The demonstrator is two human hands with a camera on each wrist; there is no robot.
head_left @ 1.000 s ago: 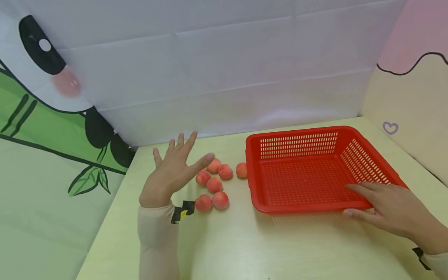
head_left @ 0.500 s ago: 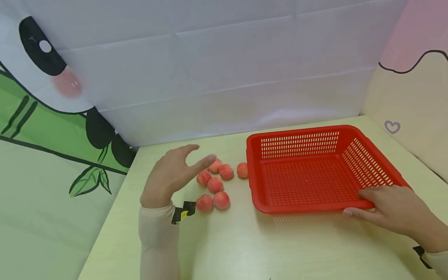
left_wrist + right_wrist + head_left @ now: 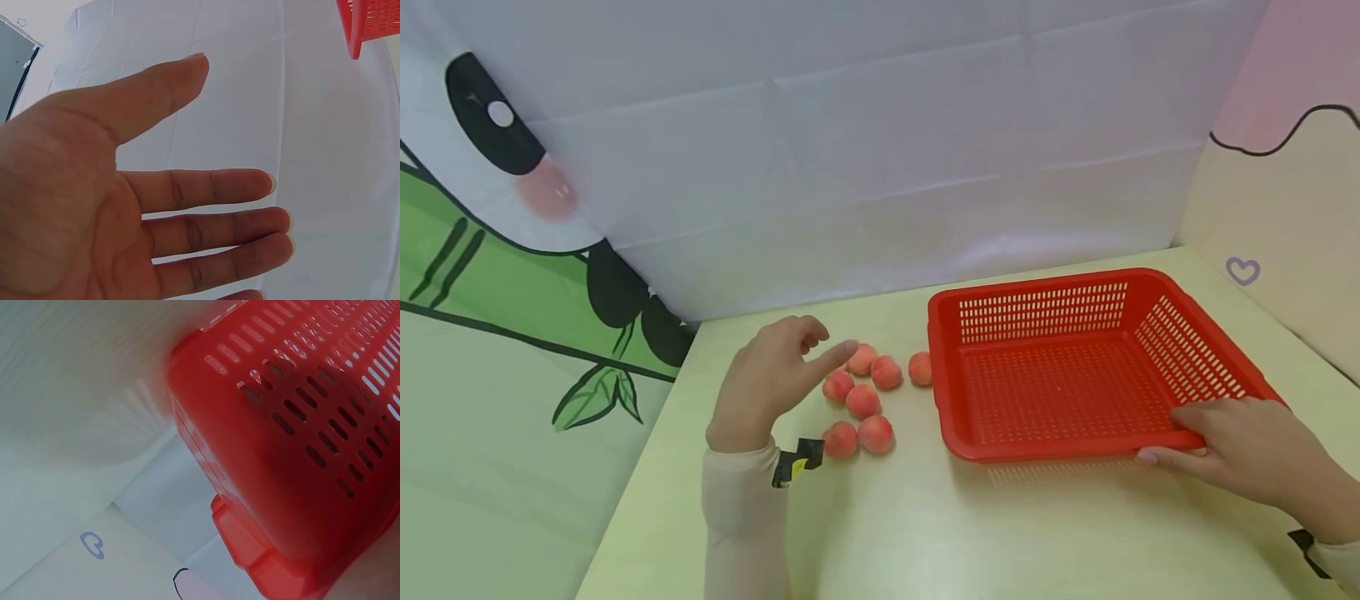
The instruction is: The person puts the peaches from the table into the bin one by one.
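The basket (image 3: pixel 1075 367) is bright red, its walls and floor pierced with rows of small slots; the peaches (image 3: pixel 865 392) are pinkish red with paler orange patches; the table (image 3: pixel 970 533) is pale yellow-green; both sleeves (image 3: pixel 741 500) are cream; the backdrop (image 3: pixel 865 142) is white, with a panda print (image 3: pixel 512 167) in black, a pink cheek, green bamboo; the side panel (image 3: pixel 1270 217) is cream and pink with a purple heart outline.
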